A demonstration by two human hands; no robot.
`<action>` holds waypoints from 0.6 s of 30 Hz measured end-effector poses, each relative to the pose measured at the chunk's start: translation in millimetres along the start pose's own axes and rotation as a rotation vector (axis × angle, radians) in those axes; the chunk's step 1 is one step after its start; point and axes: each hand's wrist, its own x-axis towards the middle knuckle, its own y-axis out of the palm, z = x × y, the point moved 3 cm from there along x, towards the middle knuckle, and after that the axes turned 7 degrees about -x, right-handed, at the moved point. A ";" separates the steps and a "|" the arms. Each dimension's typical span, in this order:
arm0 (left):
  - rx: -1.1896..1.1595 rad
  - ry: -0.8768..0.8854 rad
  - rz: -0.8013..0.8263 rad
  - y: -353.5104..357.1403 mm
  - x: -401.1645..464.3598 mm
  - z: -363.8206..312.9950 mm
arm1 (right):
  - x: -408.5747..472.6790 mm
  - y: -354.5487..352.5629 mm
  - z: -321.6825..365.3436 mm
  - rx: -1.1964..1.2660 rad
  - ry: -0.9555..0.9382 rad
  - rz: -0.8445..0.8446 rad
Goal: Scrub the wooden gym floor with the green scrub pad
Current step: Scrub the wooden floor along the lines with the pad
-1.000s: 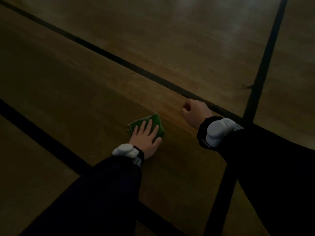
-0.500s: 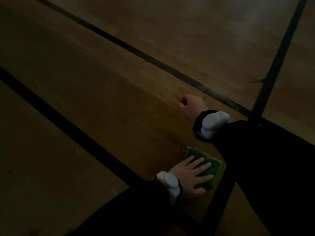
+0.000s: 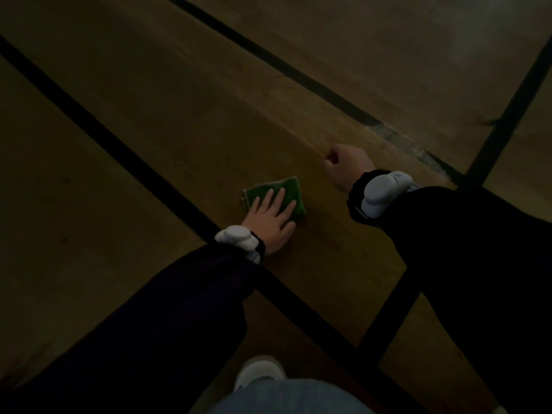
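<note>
Just beyond the wide black floor line (image 3: pixel 167 186), the green scrub pad (image 3: pixel 270 191) lies flat under the left hand (image 3: pixel 273 218), fingers spread to press evenly; the right hand (image 3: pixel 348 167), clenched empty, props on the floor (image 3: pixel 209 115), likely bracing.

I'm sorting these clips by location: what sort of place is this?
Most likely an indoor sports hall: a varnished wooden floor of long boards, crossed by painted black court lines. The left hand presses a green scrub pad flat on it.
</note>
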 end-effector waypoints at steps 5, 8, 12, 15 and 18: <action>0.105 0.284 0.089 38.9 -25.5 -48.7 | -2.5 -1.1 13.7 0.020 -0.005 -0.022; 0.265 0.649 0.125 86.9 -56.3 -86.4 | -4.8 2.9 22.7 -0.001 -0.038 -0.021; 0.606 0.785 0.167 108.7 -70.8 -88.2 | -8.7 9.5 31.6 -0.026 -0.087 -0.008; 0.573 0.839 0.143 98.4 -61.4 -79.1 | -8.9 14.6 31.6 -0.044 -0.101 0.007; 0.421 0.758 0.064 82.3 -47.5 -60.1 | -8.2 17.3 26.0 -0.052 -0.097 0.015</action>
